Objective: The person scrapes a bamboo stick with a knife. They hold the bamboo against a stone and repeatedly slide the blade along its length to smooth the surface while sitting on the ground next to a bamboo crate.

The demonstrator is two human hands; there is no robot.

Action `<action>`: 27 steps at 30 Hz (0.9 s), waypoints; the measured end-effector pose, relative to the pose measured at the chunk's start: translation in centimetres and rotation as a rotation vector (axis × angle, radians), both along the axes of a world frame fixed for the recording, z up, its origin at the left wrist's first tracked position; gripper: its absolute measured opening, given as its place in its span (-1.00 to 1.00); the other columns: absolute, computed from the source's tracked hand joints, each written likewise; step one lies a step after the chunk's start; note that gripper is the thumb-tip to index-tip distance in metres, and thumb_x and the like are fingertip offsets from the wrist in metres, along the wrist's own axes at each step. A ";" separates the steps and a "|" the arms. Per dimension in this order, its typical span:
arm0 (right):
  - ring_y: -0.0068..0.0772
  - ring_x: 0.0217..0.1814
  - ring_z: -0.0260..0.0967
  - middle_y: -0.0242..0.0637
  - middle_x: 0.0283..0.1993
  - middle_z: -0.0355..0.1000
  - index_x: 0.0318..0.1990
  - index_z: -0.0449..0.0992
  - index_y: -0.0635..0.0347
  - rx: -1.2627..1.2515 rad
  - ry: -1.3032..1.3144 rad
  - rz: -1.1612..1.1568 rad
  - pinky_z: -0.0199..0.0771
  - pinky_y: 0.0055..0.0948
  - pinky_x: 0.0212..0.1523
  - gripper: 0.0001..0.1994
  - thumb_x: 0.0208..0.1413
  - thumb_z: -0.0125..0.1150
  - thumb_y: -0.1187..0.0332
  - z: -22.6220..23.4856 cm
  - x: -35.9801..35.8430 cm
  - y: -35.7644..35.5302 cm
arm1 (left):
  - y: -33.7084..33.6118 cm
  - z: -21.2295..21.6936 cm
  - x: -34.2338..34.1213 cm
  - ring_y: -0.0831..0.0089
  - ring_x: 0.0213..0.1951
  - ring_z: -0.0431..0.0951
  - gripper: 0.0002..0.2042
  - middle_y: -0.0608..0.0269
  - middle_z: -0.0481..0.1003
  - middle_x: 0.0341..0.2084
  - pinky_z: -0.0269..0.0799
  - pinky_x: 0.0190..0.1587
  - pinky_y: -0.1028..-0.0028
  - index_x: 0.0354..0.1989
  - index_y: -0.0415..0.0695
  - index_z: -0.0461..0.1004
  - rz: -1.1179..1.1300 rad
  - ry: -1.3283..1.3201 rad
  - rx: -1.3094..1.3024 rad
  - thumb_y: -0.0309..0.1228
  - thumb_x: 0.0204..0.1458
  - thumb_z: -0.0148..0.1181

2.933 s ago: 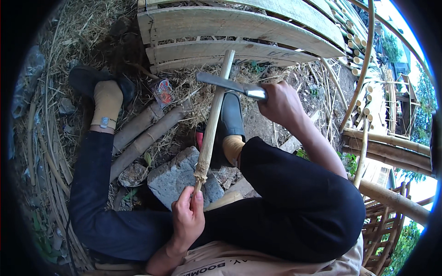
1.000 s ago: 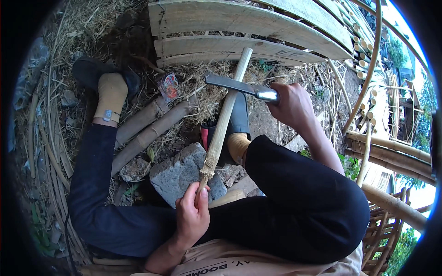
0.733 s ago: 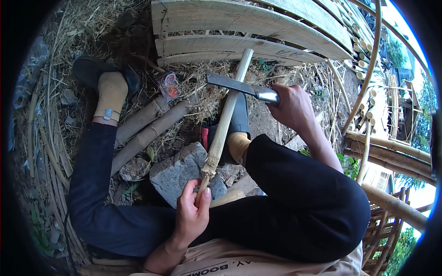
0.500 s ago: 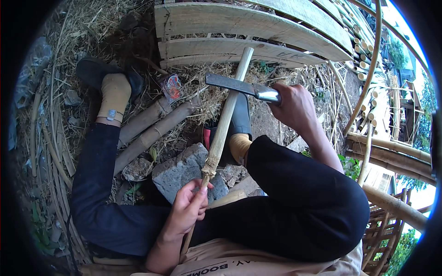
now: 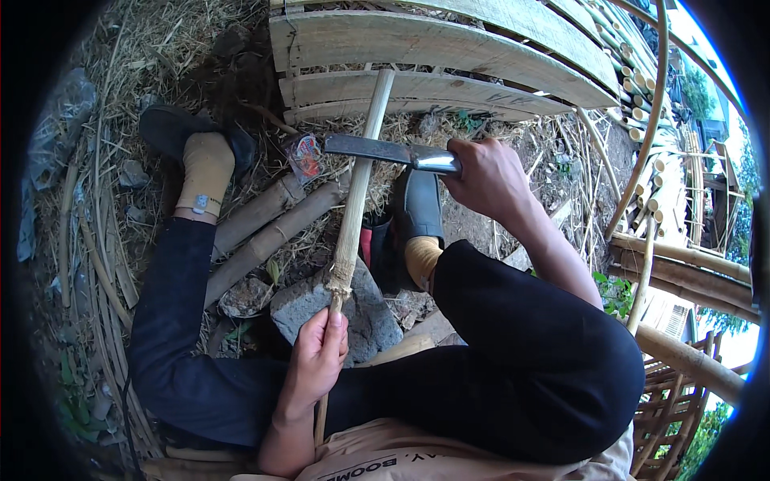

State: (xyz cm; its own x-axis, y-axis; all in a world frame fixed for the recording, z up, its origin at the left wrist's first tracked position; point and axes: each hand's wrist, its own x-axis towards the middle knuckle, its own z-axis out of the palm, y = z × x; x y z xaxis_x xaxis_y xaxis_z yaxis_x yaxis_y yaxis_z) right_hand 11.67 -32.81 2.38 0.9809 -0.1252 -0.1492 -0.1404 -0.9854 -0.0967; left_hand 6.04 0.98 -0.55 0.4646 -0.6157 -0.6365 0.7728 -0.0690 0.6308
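Head view: the pale stick slants between the bent legs, its far end before the slatted crate; it looks light, stiff and dry, perhaps splintery at the frayed node — the thin tail below makes a natural hold, and there the left hand pinches it, thumb against fingers; the right hand wraps the handle of a bladed tool crossing the stick; the stone block and shoe crowd the space below.
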 end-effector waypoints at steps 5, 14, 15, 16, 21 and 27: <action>0.07 -0.47 0.51 -0.11 -0.60 0.46 -0.41 0.51 0.17 0.051 0.007 0.032 0.51 -0.04 -0.38 -0.79 -0.07 0.37 0.26 -0.1 0.4 1.0 | 0.3 -0.7 -0.6 0.67 -0.66 0.19 -0.66 0.43 0.22 -0.70 0.11 -0.58 0.49 -0.44 -0.18 0.30 -0.042 -0.354 0.249 -0.28 0.42 -0.08; 0.07 -0.45 0.53 -0.08 -0.56 0.50 -0.37 0.55 0.20 0.051 0.040 0.037 0.53 -0.04 -0.38 -0.79 -0.04 0.36 0.25 -0.4 1.5 2.3 | -0.2 -0.3 0.0 0.62 -0.66 0.20 -0.70 0.35 0.23 -0.68 0.11 -0.58 0.46 -0.37 -0.19 0.34 -0.077 -0.671 0.421 -0.30 0.42 -0.12; 0.08 -0.45 0.54 -0.06 -0.55 0.50 -0.37 0.56 0.20 0.066 0.035 0.028 0.53 -0.05 -0.37 -0.79 -0.04 0.36 0.26 -0.6 1.4 2.2 | -0.5 -0.1 0.2 0.56 -0.67 0.23 -0.71 0.29 0.25 -0.68 0.14 -0.58 0.42 -0.36 -0.20 0.35 -0.085 -0.711 0.441 -0.32 0.41 -0.11; 0.08 -0.45 0.54 -0.05 -0.54 0.51 -0.36 0.57 0.20 0.081 0.031 0.018 0.54 -0.05 -0.37 -0.79 -0.04 0.36 0.26 -0.8 1.4 2.0 | -0.7 0.0 0.2 0.44 -0.67 0.27 -0.72 0.23 0.27 -0.69 0.17 -0.57 0.37 -0.35 -0.22 0.35 -0.074 -0.763 0.455 -0.33 0.41 -0.11; 0.09 -0.44 0.54 -0.01 -0.54 0.51 -0.39 0.59 0.24 0.157 0.013 -0.007 0.55 -0.07 -0.34 -0.80 -0.04 0.34 0.27 -2.7 1.6 1.6 | -1.4 0.2 0.3 -0.12 -0.58 0.46 -0.76 -0.10 0.40 -0.67 0.30 -0.47 0.10 -0.30 -0.30 0.38 -0.077 -0.931 0.599 -0.39 0.37 -0.08; 0.12 -0.40 0.56 0.02 -0.51 0.53 -0.38 0.62 0.20 0.122 0.034 -0.022 0.60 -0.03 -0.28 -0.80 -0.05 0.28 0.25 -1.5 1.4 1.6 | -1.8 2.4 0.2 -0.26 -0.46 0.50 -0.78 -0.28 0.48 -0.56 0.32 -0.41 -0.05 -0.09 -0.36 0.38 -0.285 -0.915 0.817 -0.41 0.35 -0.07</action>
State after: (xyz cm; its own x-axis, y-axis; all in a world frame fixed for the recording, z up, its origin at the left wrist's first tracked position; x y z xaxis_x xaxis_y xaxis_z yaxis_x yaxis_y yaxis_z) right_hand 13.09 -31.17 0.85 0.9722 -0.1255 -0.1977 -0.1672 -0.9632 -0.2106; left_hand 6.22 -0.86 1.83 0.8515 -0.3456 -0.3942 -0.0303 -0.7831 0.6211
